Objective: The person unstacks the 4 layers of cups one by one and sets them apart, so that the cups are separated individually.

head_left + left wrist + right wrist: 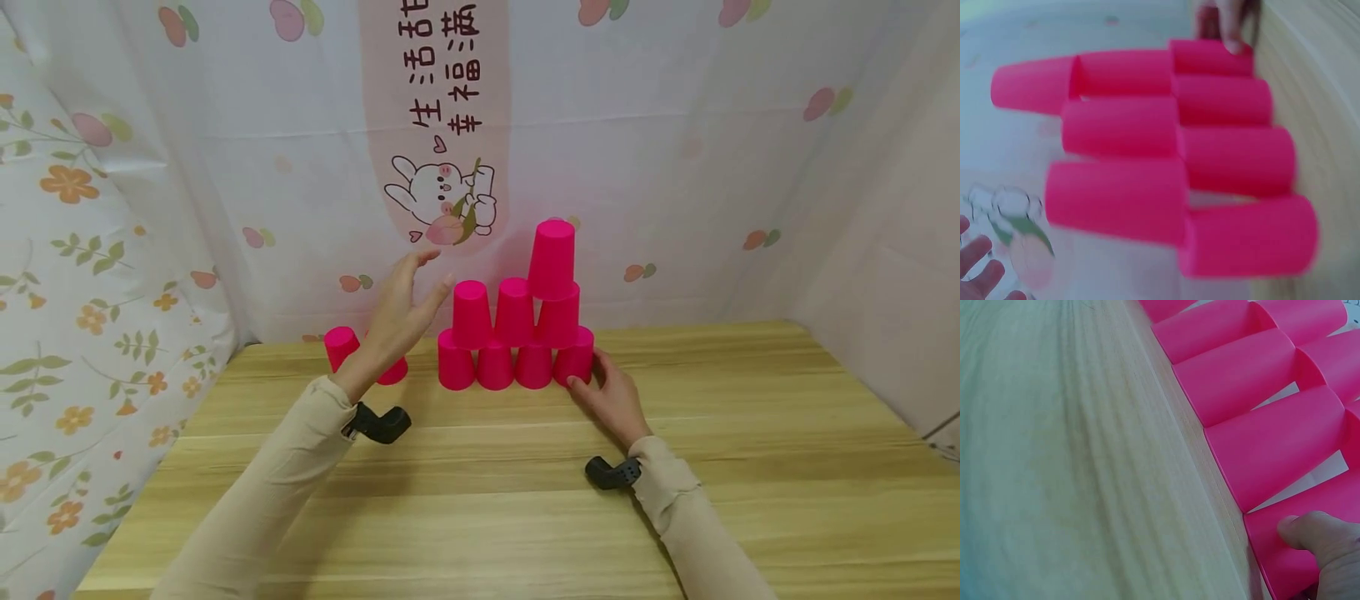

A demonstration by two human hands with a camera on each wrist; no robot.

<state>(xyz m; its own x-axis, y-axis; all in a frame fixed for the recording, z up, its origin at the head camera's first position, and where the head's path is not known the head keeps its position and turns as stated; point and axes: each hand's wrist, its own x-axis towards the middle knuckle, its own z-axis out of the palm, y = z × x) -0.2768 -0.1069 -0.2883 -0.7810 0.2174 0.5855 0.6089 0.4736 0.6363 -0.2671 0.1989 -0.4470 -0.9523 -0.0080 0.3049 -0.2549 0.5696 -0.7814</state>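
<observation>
Pink cups stand upside down in a stepped stack on the table. Several form the bottom row point(495, 367), three make the middle row point(471, 315), and a single top cup point(553, 260) sits toward the right end. My right hand point(613, 400) grips the rightmost bottom cup point(573, 357); in the right wrist view its thumb point(1300, 531) lies on that cup's side. Raised to the left of the stack, my left hand point(405, 312) holds nothing, its fingers extended and apart from the cups. Some of its fingertips point(982, 269) show in the left wrist view.
Two more pink cups, a left one point(341, 343) and another point(393, 372), stand behind my left hand and wrist, partly hidden. A patterned cloth point(675, 183) hangs behind the wooden table point(495, 483). Another flowered cloth point(90, 275) hangs on the left side.
</observation>
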